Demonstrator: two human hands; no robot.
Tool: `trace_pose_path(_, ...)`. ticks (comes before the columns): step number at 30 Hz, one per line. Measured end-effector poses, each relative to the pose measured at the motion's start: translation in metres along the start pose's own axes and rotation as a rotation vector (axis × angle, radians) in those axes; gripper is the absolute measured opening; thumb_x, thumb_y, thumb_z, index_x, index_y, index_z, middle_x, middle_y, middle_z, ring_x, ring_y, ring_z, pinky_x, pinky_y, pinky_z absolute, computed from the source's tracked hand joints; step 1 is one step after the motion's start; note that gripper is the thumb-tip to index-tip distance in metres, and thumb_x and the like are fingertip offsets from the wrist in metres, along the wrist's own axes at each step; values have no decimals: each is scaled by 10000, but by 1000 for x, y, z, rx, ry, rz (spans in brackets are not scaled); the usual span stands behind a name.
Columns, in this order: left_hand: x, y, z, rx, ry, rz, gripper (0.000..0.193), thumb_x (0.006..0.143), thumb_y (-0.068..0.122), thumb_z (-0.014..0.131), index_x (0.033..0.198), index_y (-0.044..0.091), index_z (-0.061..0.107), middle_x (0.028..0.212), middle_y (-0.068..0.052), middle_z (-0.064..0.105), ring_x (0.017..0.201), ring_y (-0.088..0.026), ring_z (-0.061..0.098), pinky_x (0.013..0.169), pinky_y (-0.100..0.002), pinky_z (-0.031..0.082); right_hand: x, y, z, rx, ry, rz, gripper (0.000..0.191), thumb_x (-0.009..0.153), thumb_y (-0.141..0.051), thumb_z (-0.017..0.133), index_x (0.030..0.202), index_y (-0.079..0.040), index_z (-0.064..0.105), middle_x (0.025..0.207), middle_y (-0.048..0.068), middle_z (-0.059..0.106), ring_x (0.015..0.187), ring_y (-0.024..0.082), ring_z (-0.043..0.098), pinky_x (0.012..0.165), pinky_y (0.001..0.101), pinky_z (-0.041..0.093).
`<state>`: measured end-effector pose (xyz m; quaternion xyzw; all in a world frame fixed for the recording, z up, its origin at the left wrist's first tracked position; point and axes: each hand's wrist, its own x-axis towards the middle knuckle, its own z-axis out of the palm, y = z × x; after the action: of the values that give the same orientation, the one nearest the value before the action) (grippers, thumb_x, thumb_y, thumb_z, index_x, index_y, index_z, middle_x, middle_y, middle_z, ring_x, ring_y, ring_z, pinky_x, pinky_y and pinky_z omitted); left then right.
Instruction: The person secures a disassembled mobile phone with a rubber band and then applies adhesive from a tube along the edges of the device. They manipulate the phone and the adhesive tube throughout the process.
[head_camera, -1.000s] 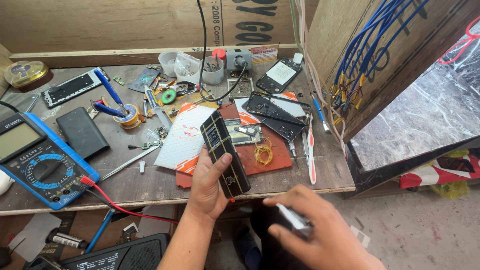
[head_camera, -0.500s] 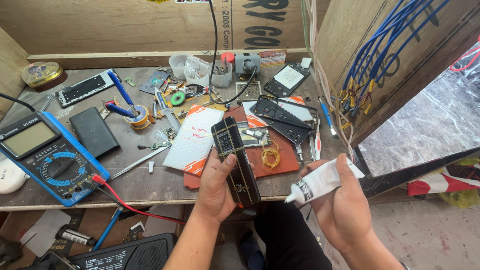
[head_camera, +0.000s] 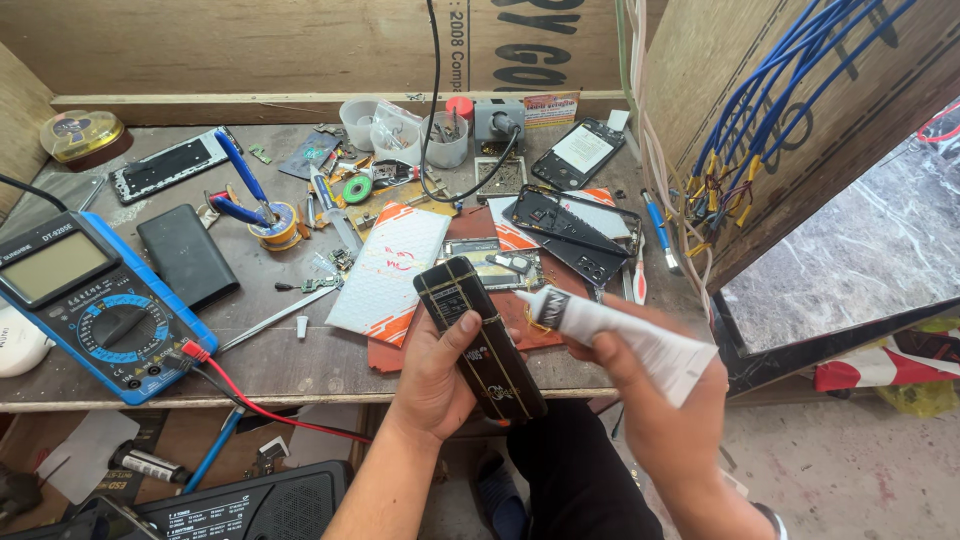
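Observation:
My left hand (head_camera: 432, 370) grips a black phone body (head_camera: 480, 340) with gold trim lines, held tilted over the front edge of the wooden workbench (head_camera: 300, 365). My right hand (head_camera: 655, 390) holds a white glue tube (head_camera: 620, 330), its nozzle pointing left and nearly touching the phone's upper right edge. Both hands sit just in front of a dark red mat (head_camera: 520, 325) with small parts on it.
A blue multimeter (head_camera: 85, 300) with red and black leads lies at the left. A black phone (head_camera: 187, 255), blue-handled pliers (head_camera: 240, 190), a solder spool, plastic cups (head_camera: 400, 130), phone frames (head_camera: 575, 225) and a white padded envelope (head_camera: 390, 270) crowd the bench. Blue wires hang on the right board.
My right hand came up from below the bench with the glue tube and brought its nozzle to the phone. My left hand kept holding the phone, tilting it slightly.

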<state>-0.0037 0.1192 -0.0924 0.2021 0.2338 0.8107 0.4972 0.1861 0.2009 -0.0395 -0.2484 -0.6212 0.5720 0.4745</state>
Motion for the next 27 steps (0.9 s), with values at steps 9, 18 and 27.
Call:
trace_pose_path(9,-2,5,7,7,-79,47,339,975,135,712,1262,4,587,1100,-129,711,962,-217,740,883,-406,629,2,-6,20,-457,-52,-462,247,882,-54,790,1119,-13,733,1073,119,777,983,219,772,869,306,579)
trace_pose_path(18,-1,6,10,-13,-98,36,324,981,110,701,1263,6,580,1094,-120,713,964,-210,740,893,-389,632,1,-6,21,-452,-55,-450,253,884,-49,788,1127,-10,734,1079,121,774,997,221,765,874,307,575)
trace_pose_path(27,-3,6,13,43,-46,61,362,952,109,734,1271,34,581,1106,-80,700,964,-177,716,824,-328,625,1,-8,22,-474,-57,-464,254,881,-53,793,1126,-16,739,1059,116,776,952,208,774,820,292,581)
